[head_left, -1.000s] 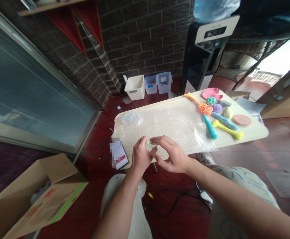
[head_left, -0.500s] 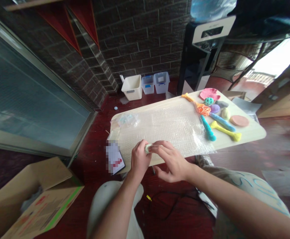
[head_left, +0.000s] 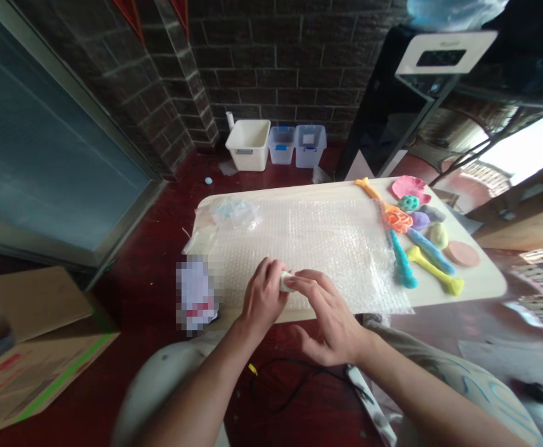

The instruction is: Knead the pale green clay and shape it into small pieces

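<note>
My left hand (head_left: 264,295) is closed around a small pale green-white lump of modelling clay (head_left: 286,282), whose end sticks out past the fingers. Against that end rest the fingertips of my right hand (head_left: 332,320), which is open with the thumb held well apart. Both hands are over the near edge of a sheet of bubble wrap (head_left: 309,236) on a low light-wood table (head_left: 481,279). Most of the lump is hidden in my left fist.
Coloured clay pieces lie at the table's right end, among them a yellow bone shape (head_left: 437,270), a teal stick (head_left: 402,261) and a pink dish (head_left: 410,187). Clear plastic packets (head_left: 237,213) are at the left. A cardboard box (head_left: 43,341) stands on the floor.
The view has shifted, so the table sits differently in the frame. My right fingers stay against the lump, with the thumb still apart; my left hand keeps its grip.
</note>
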A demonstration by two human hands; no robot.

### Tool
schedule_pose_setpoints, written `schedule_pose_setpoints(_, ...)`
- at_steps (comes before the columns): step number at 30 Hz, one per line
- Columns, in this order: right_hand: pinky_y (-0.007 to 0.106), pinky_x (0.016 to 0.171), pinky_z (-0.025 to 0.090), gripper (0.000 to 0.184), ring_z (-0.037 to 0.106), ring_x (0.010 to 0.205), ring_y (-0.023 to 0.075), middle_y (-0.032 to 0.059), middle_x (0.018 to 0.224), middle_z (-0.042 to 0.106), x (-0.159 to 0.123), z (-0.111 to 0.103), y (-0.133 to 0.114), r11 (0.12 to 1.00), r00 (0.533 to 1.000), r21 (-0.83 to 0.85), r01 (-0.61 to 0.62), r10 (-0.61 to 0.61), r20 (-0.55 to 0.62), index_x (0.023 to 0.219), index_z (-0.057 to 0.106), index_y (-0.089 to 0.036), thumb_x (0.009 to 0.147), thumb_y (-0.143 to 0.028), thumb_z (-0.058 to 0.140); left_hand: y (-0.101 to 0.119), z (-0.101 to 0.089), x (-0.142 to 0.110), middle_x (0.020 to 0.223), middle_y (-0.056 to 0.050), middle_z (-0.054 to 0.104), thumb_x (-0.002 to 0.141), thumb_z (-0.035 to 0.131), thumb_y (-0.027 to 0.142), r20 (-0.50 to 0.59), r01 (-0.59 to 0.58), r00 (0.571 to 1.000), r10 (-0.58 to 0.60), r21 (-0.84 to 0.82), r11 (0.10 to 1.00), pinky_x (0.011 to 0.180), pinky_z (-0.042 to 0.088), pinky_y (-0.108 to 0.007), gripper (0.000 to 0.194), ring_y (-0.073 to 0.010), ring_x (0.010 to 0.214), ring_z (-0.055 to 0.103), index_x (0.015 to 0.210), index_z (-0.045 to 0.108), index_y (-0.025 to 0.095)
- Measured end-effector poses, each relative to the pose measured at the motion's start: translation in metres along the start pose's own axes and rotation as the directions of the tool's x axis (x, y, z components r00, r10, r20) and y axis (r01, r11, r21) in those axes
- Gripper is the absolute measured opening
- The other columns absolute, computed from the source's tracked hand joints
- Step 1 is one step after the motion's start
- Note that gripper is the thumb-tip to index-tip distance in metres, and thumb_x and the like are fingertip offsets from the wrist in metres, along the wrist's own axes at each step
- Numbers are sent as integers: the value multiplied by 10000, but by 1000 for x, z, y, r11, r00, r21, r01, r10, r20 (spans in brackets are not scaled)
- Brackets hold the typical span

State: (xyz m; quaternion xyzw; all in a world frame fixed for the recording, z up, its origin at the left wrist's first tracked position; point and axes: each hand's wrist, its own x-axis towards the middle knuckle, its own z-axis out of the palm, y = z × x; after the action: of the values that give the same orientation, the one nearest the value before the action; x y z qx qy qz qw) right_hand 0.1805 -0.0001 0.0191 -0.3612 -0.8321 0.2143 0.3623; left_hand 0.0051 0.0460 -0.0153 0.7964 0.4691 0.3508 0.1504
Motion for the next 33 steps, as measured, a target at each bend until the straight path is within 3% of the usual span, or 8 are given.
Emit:
schedule_pose_setpoints(7,641,1098,470,816,426,1451,433,181,1538,510,-6,5,10,990,996,-133,42,-32,78,1588,287,-187,841,-246,612,2,1,11,871,-29,564,930,569,106,-82,98,991,-106,-96,991,749,480,-326,178,-214,842,577,866,474,242)
schedule_pose_setpoints(11,630,1068,501,818,495,1386,418,201,1498,536,-8,8,10,982,1000,-188,1,0,4,1604,266,-179,863,-207,612,4,8,9,910,-38,570,881,581,58,-78,93,992,-100,-91,992,772,495,-334,207,-225,887,584,904,481,238)
schedule_pose_setpoints(15,655,1028,507,871,506,1333,442,202,1478,542,-5,7,7,983,998,-178,-42,49,31,1624,211,-183,861,-255,624,5,13,4,946,-47,578,801,569,5,-72,94,993,-97,-45,995,804,513,-355,293,-244,927,583,951,474,239)
schedule_pose_setpoints(19,648,1007,494,898,505,1293,443,194,1393,592,-2,4,4,989,994,-137,-64,75,80,1621,211,-175,835,-276,633,5,15,2,937,-40,576,822,554,4,-42,102,994,-105,-48,994,793,510,-346,277,-236,905,585,922,458,243)
schedule_pose_setpoints(23,648,992,468,825,512,1267,444,180,1342,633,-1,1,4,992,993,-111,-58,69,94,1571,309,-179,819,-290,630,3,16,3,905,-24,566,872,549,5,-49,106,993,-110,-78,991,767,488,-324,257,-216,873,580,886,455,244)
schedule_pose_setpoints(29,613,976,511,709,577,1242,410,150,1301,666,-8,-5,6,999,1000,-50,14,-15,-15,1511,416,-224,831,-193,615,5,14,6,872,-13,551,954,574,111,-27,115,993,-118,-93,989,727,456,-313,207,-193,805,565,847,452,240)
schedule_pose_setpoints(33,555,956,579,624,615,1219,370,162,1337,604,-18,-8,4,994,980,11,-104,105,-169,1465,478,-258,865,-141,607,8,13,9,882,-16,556,960,621,240,-36,127,991,-129,-43,991,706,456,-315,186,-199,804,569,861,463,242)
